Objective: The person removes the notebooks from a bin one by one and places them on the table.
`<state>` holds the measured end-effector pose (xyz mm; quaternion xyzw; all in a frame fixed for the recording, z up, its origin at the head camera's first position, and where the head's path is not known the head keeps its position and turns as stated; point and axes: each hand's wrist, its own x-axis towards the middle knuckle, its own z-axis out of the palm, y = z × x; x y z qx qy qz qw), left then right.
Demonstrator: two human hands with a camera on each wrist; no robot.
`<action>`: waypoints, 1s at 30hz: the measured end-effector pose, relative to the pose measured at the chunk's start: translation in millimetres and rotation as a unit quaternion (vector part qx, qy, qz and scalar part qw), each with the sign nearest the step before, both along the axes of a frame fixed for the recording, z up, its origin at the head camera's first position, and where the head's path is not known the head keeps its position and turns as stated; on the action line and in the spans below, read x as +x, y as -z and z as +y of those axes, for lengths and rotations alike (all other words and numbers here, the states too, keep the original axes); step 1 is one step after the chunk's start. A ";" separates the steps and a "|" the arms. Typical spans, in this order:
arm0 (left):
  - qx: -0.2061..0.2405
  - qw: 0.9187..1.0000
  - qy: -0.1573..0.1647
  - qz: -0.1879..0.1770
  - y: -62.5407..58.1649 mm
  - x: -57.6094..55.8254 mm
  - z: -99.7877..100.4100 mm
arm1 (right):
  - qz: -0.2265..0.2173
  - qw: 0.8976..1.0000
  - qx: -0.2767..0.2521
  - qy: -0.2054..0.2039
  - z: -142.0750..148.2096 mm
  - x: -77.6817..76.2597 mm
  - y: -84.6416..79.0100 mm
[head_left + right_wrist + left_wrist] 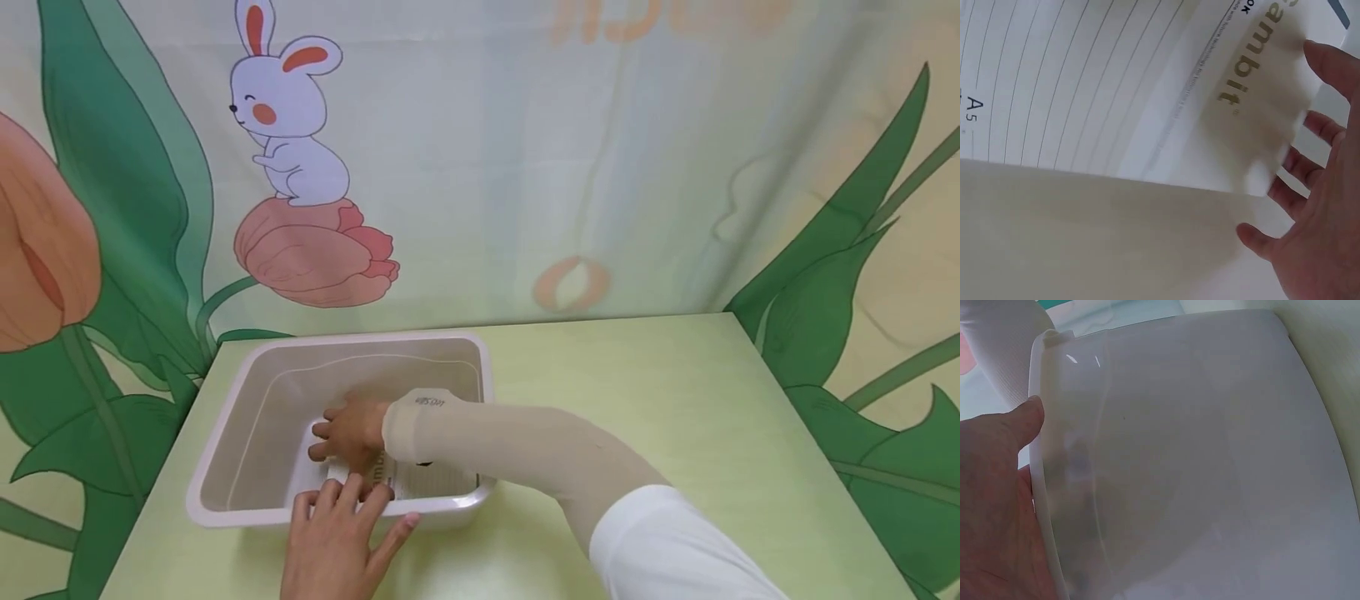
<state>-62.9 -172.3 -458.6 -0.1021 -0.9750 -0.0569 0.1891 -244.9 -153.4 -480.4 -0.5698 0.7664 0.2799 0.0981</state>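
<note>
A pale plastic basin [212, 462] stands on the table, and a white notebook [438, 481] lies inside it, near the front right. My left hand [333, 546] holds the basin's front rim, fingers over the edge and thumb outside; the left wrist view shows the thumb against the basin's outer wall [1197, 444]. Reaching into the basin, my right hand [356, 429] is at the notebook's edge. In the right wrist view its thumb lies on the lined cover [1085, 94] marked "ambit" and "A5". Several fingertips pass behind that edge, while the little finger stands apart.
The light green tabletop [637, 392] extends to the right of the basin. Behind it hangs a printed cloth [465, 167] with a rabbit and tulips, and more of it borders both sides of the table.
</note>
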 end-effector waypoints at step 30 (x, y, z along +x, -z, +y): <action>0.004 1.000 -0.012 -0.010 -2.5 -2.8 6.0 | 0.000 0.995 -0.101 -0.018 25.8 -26.0 -55.3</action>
